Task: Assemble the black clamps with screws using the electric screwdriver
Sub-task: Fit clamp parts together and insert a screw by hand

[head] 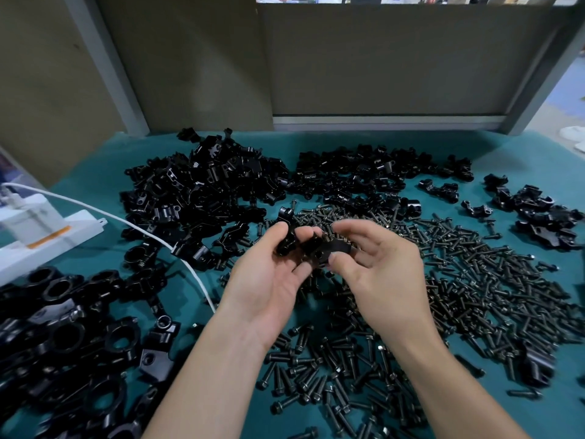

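My left hand [269, 280] and my right hand [380, 274] meet above the middle of the table. Between them they hold black clamp pieces. The left fingers curl round one clamp half [286, 234]. The right thumb and fingers pinch another black clamp half [332, 247], with a screw head showing at its top. A wide spread of dark screws [459, 280] lies under and right of my hands. Heaps of loose clamp halves [202, 185] sit at the back. No electric screwdriver is in view.
Assembled black clamps [72, 337] are piled at the front left. A white power strip [47, 232] with a white cable [177, 258] lies at the left. The teal table mat [554, 391] shows at the right edge. A grey partition [380, 64] closes the back.
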The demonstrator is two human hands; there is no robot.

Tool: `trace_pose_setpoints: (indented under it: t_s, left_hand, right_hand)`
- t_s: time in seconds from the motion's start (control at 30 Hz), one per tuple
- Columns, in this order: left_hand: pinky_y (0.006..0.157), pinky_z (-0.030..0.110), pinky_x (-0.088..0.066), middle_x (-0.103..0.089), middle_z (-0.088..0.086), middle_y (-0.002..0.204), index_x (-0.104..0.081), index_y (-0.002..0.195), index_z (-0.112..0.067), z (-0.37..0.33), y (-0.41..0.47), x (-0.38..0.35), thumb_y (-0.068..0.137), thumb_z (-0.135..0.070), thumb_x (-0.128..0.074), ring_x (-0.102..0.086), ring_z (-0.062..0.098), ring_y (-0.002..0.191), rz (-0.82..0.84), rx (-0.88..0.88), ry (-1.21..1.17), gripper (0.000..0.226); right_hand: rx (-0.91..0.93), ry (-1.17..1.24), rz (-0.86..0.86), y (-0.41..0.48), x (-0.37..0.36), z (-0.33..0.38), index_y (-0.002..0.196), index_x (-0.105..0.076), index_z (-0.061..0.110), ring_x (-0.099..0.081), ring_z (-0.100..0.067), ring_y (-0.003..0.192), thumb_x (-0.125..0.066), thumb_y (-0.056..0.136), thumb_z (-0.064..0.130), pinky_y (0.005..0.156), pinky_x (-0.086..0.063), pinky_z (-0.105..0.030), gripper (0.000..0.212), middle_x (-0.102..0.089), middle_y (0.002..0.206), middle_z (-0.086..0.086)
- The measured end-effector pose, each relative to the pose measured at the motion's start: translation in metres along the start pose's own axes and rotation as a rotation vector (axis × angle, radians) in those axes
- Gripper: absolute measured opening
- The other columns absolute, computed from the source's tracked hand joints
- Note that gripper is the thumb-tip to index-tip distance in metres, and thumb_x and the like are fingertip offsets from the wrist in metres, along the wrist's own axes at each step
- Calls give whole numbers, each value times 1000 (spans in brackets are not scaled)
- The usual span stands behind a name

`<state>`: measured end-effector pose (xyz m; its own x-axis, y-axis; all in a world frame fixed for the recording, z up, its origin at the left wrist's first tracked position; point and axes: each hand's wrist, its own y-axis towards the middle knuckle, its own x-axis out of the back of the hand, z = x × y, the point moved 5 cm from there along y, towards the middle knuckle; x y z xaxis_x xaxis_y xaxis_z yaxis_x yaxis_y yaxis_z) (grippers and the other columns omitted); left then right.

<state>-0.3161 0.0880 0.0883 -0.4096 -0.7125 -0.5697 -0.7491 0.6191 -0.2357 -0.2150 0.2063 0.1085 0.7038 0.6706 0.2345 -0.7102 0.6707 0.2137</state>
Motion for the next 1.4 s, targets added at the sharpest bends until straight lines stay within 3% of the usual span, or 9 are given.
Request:
trace_pose_setpoints:
  t_s: [0.07, 0.13, 0.23, 0.37, 0.57, 0.83, 1.03, 1.23, 1.4]
  left_hand:
    - [92, 38, -58, -80, 11, 105, -83, 69, -17, -2, -2, -3, 110, -29, -47, -77, 23, 104, 1, -53, 52, 56]
    - [94, 36, -56, -79, 9, 113, -83, 71, -20, -3, -2, -4, 111, -31, -44, -76, 20, 108, 23, -76, 66, 57]
    - [106, 41, -46, -76, 3, 125, -85, 85, -20, -3, 1, -1, 112, -33, -40, -71, 10, 117, 53, -68, 21, 54]
    - [95, 38, -52, -77, 2, 119, -85, 100, -17, 1, 4, -1, 108, -41, -42, -74, 12, 101, 99, 16, 51, 50]
    - [84, 35, -58, -77, 6, 121, -85, 101, -18, 2, 5, 1, 103, -40, -46, -72, 18, 111, 112, 88, -2, 45]
    - [104, 45, -52, -75, 14, 124, -82, 109, -6, 5, 6, 2, 110, -35, -41, -66, 28, 123, 90, 203, -113, 50]
    - [102, 48, -57, -68, 23, 135, -82, 106, -1, 1, 1, 1, 83, -30, -61, -62, 34, 131, 117, 226, -164, 43]
    - [102, 44, -55, -73, 17, 128, -83, 104, -6, 5, 2, -1, 87, -32, -58, -64, 32, 128, 166, 200, -141, 40]
    - [96, 43, -53, -76, 9, 123, -83, 110, -16, 4, 1, -3, 90, -40, -54, -71, 23, 110, 186, 103, 122, 43]
  right_hand:
    - [-82, -47, 34, 1, -2, -5, 105, -73, 40, -77, -12, 75, -79, 89, 16, 79, -62, -36, 29, -79, 99, 12]
    - [-108, -93, 102, 1, -5, -6, 89, -74, 35, -71, -12, 56, -76, 92, 23, 64, -58, -28, 12, -77, 74, 4]
    - [-88, -107, 105, 1, -6, -8, 76, -72, 25, -64, -13, 47, -74, 93, 21, 52, -50, -19, 18, -72, 59, -1]
    - [-50, 10, 152, -1, -9, -4, 79, -73, 24, -63, -21, 50, -74, 88, 28, 53, -50, -28, 10, -71, 61, -5]
    - [-48, 80, 177, -1, -13, -7, 82, -75, 22, -61, -23, 50, -72, 84, 31, 51, -48, -30, 10, -72, 63, -9]
    - [-18, 38, 190, 0, -9, -9, 92, -78, 31, -62, -19, 54, -75, 91, 19, 55, -50, -36, 12, -73, 66, -8]
    - [7, -14, 145, 2, -6, -11, 94, -76, 38, -63, -11, 54, -76, 92, 14, 58, -51, -32, 24, -70, 62, -4]
    - [-106, 85, 186, 0, -11, -10, 92, -77, 33, -63, -16, 59, -73, 93, 6, 62, -52, -31, 28, -71, 65, -9]
    - [-365, 448, 204, -2, -14, -15, 98, -77, 9, -64, -16, 64, -63, 94, -8, 55, -51, -23, 23, -72, 80, -11]
